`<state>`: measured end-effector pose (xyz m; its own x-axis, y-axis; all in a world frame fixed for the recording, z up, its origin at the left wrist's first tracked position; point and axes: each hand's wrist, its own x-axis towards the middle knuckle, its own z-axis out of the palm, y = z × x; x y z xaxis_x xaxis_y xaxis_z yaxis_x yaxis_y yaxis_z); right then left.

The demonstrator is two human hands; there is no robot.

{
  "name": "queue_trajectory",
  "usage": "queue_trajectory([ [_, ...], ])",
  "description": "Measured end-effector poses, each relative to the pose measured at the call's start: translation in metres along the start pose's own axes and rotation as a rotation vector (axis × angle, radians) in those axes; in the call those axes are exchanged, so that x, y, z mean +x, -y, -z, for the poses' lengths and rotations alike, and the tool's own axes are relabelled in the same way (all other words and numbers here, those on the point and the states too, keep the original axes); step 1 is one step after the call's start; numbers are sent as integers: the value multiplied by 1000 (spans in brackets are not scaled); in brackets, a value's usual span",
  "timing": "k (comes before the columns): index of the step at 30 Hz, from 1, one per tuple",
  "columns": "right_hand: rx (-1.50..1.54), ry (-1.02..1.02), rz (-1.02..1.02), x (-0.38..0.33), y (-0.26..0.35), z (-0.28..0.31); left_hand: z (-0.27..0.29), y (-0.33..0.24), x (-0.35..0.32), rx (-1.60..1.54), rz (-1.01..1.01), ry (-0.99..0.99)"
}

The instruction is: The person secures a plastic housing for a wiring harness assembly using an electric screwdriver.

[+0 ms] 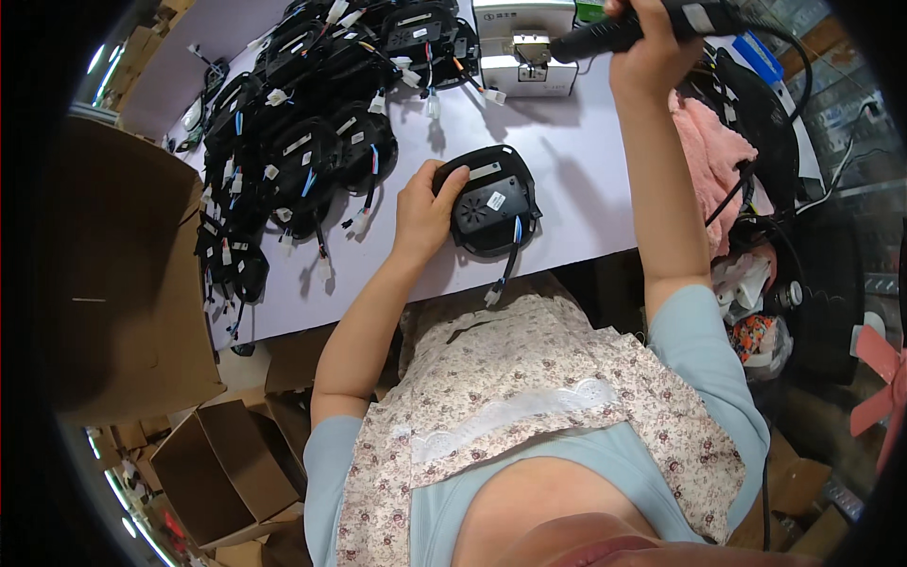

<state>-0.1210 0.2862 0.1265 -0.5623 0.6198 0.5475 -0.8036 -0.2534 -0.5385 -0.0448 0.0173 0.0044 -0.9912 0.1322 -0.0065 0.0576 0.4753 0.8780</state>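
Observation:
My left hand (427, 210) grips the left edge of a black rounded plastic housing (491, 219), its thumb on top. The housing lies at the table's near edge, with a slotted speaker grille, small white labels and a short wire lead (512, 260) that ends in a white connector. Up at the far right, my right hand (655, 42) is wrapped round a black corded electric screwdriver (614, 36). The screwdriver lies nearly level, its tip pointing left at the metal front of a white box-shaped screw feeder (525, 85). Whether the tip touches it I cannot tell.
Several similar black housings with wires (302, 156) are piled on the left of the white table (586, 213). A pink towel (709, 156) lies at the right edge, near the black cord (803, 71). Cardboard boxes (227, 463) stand at the lower left, a pink fan (879, 387) far right.

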Motion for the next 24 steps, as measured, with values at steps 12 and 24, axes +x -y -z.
queue_trajectory([
  [12,-154,644,-133,18,-35,-32,28,-11,-23,287,-559,105],
  [24,-166,351,-291,-23,15,-20,8,-11,-20,457,-565,101],
])
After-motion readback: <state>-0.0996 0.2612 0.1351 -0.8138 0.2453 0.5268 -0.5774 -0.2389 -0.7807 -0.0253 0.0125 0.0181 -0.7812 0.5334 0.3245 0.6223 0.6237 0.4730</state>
